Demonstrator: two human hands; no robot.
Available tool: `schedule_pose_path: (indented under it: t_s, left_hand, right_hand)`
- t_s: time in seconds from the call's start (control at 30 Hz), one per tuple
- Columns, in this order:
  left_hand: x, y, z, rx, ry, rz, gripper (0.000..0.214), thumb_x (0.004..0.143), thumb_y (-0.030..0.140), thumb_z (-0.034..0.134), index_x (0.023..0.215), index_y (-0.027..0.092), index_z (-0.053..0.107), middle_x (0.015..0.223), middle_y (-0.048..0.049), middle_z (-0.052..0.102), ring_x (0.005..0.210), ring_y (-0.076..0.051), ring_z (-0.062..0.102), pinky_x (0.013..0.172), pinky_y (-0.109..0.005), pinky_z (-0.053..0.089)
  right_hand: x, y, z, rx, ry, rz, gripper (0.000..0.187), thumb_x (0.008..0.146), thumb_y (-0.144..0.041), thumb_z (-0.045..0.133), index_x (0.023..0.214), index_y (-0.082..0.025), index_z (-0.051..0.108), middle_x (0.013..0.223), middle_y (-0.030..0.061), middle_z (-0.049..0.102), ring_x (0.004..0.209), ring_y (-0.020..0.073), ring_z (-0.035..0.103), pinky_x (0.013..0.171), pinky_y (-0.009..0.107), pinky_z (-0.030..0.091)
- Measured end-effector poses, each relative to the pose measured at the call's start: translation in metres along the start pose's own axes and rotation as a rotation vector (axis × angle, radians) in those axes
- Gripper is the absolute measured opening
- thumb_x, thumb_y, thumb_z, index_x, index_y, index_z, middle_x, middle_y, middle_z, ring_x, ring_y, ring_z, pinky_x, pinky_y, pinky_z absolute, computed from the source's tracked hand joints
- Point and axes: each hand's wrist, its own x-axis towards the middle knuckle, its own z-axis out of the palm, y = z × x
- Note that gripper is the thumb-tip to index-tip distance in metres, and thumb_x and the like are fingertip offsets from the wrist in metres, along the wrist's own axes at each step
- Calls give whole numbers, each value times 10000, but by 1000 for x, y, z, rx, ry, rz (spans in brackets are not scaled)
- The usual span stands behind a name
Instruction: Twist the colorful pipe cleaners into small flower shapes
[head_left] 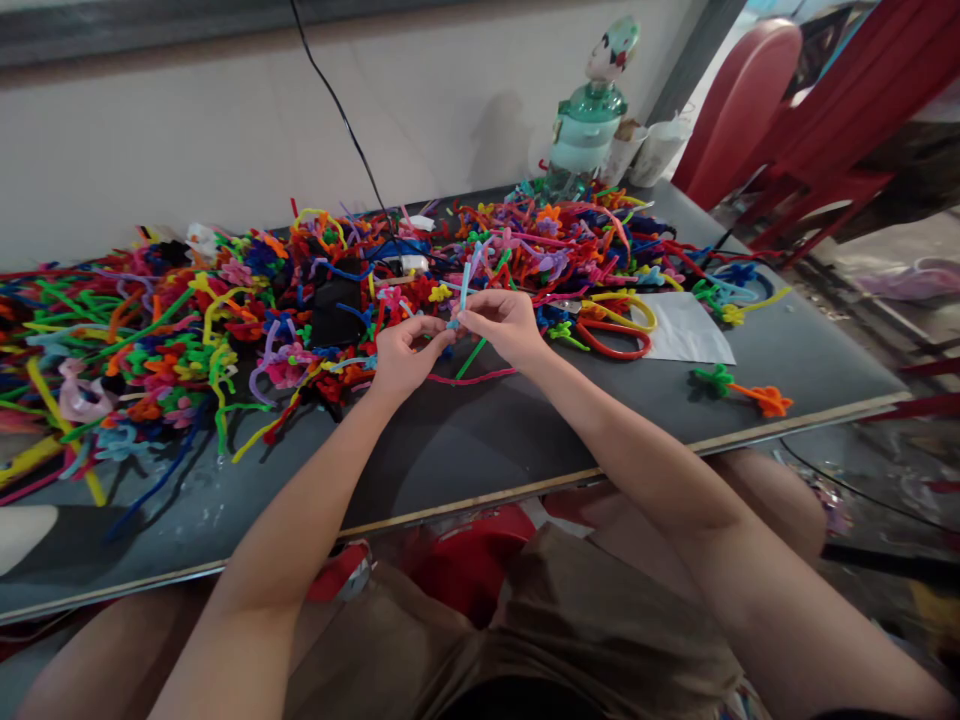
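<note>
While both hands meet near the centre of the frame, a light-blue fuzzy stem (466, 284) sits between them, its upper length poking up above the fingers. Right hand (504, 325) pinches it between thumb and fingers. Left hand (409, 355) has thumb and index fingertip closed on its lower end; exact shape down there too small and covered to tell. Both forearms enter from the bottom of the frame, crossing the edge of the dark table (480, 450).

Just below the hands, a dark pink stem (480, 379) lies on the tabletop, a green stem (471, 358) near it. Big multicoloured heap (165, 350) of fuzzy stems and flower shapes runs from the left edge across to centre right. Right of the hands: scissors (615, 356) with one yellow and one red loop, touching a white sheet (694, 335). Orange-and-green flower piece (769, 401) lies apart, lower right on the table. Upper right: green-topped bottle (585, 140), pale cups (658, 155) beside it, red chair (739, 110) beyond. Black cable (334, 100) hangs down upper centre.
</note>
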Motion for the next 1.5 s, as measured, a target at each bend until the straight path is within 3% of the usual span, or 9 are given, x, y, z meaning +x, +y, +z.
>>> schedule_pose_path:
  t_s: [0.23, 0.37, 0.47, 0.6, 0.73, 1.0, 1.3, 1.5]
  left_hand:
    - [-2, 8, -1, 38, -12, 8, 282, 736, 443, 736, 787, 169, 692, 781, -54, 735, 699, -149, 670, 650, -252, 561]
    - [-3, 7, 0, 72, 9, 26, 266, 741, 430, 736, 772, 169, 696, 771, -46, 736, 703, -143, 674, 656, -241, 560]
    - [-3, 6, 0, 59, 26, 28, 244, 741, 405, 737, 760, 165, 695, 758, -44, 739, 688, -142, 682, 663, -244, 567]
    - [-2, 7, 2, -19, -8, -16, 288, 728, 443, 750, 745, 165, 675, 725, -52, 739, 657, -151, 694, 646, -259, 578]
    - [-1, 7, 3, -134, -71, -78, 395, 684, 532, 770, 729, 162, 639, 665, -46, 710, 635, -159, 698, 586, -260, 566]
    - [-1, 3, 4, -271, -114, -148, 361, 649, 474, 812, 708, 164, 637, 654, -32, 693, 645, -150, 694, 577, -256, 557]
    - [2, 0, 3, -259, -43, -144, 376, 647, 514, 806, 719, 182, 644, 674, -34, 705, 676, -155, 701, 599, -261, 566]
    - [3, -2, 4, -302, -17, -149, 355, 624, 479, 838, 732, 187, 667, 673, -20, 710, 680, -155, 706, 628, -265, 579]
  right_hand:
    - [3, 0, -5, 15, -31, 62, 341, 705, -492, 741, 722, -171, 626, 552, -28, 617, 467, 80, 577, 416, 192, 435]
    - [7, 8, -10, -20, -66, 84, 336, 757, -488, 708, 783, -167, 614, 621, -10, 644, 505, 83, 597, 423, 181, 439]
    - [8, 13, -15, -158, 61, -40, 323, 860, -464, 609, 1017, -183, 633, 830, 30, 712, 588, 94, 636, 487, 194, 492]
    - [3, 8, -23, -558, 165, -310, 406, 930, -386, 544, 1314, -258, 562, 1119, 67, 703, 847, 163, 687, 731, 284, 581]
    - [-1, 5, -27, -847, 95, -476, 303, 964, -321, 507, 1214, -279, 673, 1117, 64, 713, 1020, 209, 671, 899, 348, 556]
    - [0, 6, -23, -953, 144, -616, 253, 964, -291, 513, 994, -270, 763, 1018, 38, 741, 976, 191, 685, 854, 337, 565]
    - [-2, 7, -17, -895, 100, -455, 212, 934, -247, 539, 937, -232, 750, 989, 46, 762, 943, 198, 703, 810, 324, 550]
    - [-3, 6, -14, -890, 128, -442, 205, 922, -245, 549, 925, -221, 753, 939, 38, 767, 878, 178, 711, 752, 286, 541]
